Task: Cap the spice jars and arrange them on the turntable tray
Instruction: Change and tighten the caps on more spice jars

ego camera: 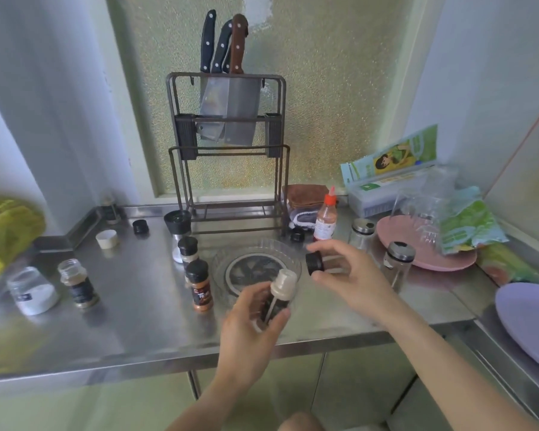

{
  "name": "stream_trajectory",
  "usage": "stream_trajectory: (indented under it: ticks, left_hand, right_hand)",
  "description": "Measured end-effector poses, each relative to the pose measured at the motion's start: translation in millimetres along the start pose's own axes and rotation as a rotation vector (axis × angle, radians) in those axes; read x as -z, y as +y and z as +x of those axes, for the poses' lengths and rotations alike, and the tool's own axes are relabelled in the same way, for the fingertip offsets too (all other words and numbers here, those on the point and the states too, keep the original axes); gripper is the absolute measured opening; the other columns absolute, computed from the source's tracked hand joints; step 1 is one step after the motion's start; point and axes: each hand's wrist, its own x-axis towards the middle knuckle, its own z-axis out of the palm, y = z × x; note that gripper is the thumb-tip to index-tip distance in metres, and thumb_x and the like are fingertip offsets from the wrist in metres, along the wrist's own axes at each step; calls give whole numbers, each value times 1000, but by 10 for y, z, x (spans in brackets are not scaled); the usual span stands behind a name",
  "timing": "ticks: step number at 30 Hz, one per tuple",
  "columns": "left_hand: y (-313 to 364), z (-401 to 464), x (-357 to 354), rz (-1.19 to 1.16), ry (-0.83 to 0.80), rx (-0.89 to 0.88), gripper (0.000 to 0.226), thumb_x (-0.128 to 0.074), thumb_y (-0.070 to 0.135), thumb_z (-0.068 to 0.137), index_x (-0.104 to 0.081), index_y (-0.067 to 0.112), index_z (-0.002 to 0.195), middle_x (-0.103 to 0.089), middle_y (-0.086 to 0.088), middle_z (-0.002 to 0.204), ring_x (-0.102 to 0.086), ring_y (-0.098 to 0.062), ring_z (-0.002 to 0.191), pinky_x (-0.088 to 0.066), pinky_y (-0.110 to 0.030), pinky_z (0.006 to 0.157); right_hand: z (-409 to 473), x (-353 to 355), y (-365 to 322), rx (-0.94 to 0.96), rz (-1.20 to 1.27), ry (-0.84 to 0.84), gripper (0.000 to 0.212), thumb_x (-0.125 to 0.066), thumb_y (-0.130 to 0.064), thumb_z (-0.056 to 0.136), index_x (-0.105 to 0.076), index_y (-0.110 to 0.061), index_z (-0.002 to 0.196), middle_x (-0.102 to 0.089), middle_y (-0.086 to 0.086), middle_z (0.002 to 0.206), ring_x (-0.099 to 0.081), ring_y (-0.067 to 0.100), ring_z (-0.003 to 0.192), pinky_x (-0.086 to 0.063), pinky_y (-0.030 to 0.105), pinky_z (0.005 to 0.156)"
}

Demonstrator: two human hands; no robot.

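Note:
My left hand point(249, 325) grips a small spice jar point(277, 295) with a beige sifter top, tilted, just in front of the clear turntable tray point(221, 259). My right hand point(352, 275) holds a black cap point(314, 263) a little to the right of the jar's top. Two capped jars point(199, 284) point(187, 251) stand left of the tray. An uncapped jar point(77, 283) and an open jar of white powder point(33, 290) stand at the left. Loose black caps point(140, 226) point(297, 234) and a white cap point(107, 239) lie on the counter.
A knife rack point(227, 157) stands behind the tray, with a black grinder point(177, 223) beside it. A red-capped sauce bottle point(325, 216), two metal-lidded glass shakers point(361, 233) point(397, 262), a pink plate point(399, 237) and a purple plate point(529, 321) are on the right.

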Motion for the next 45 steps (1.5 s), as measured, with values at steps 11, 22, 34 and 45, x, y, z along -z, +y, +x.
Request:
stream_trajectory:
  ticks: [11, 22, 34, 45]
  left_hand:
    - [-27, -43, 176, -316, -152, 110, 24, -76, 21, 90, -73, 32, 111, -76, 5, 106, -66, -13, 96, -50, -31, 92]
    - [62, -59, 204, -629, -267, 278, 34, -60, 34, 102, -77, 8, 88, -68, -17, 84, -48, -20, 66, -42, -31, 77]
    - [21, -23, 180, -832, -177, 478, 35, -66, 31, 95, -72, -3, 101, -63, -22, 83, -50, -19, 61, -43, -30, 66]
    - [6, -50, 197, -820, -206, 470, 50, -67, 30, 94, -60, -19, 104, -68, -22, 84, -55, -17, 62, -50, -27, 66]
  right_hand:
    - [-34, 86, -462, 77, -57, -290, 50, -73, 9, 84, -74, -32, 115, -73, -11, 115, -68, 4, 108, -58, 26, 95]
    - [20, 21, -453, 23, -174, -395, 32, -81, -24, 87, -72, -30, 117, -76, -7, 106, -75, 13, 86, -61, 38, 87]
    - [-49, -26, -494, 8, -183, -419, 37, -84, -31, 84, -68, -33, 117, -74, -7, 106, -73, 8, 88, -60, 32, 89]
    - [-80, -69, -524, -42, -244, -416, 37, -80, -49, 82, -69, -27, 111, -77, -2, 96, -75, 13, 85, -62, 40, 86]
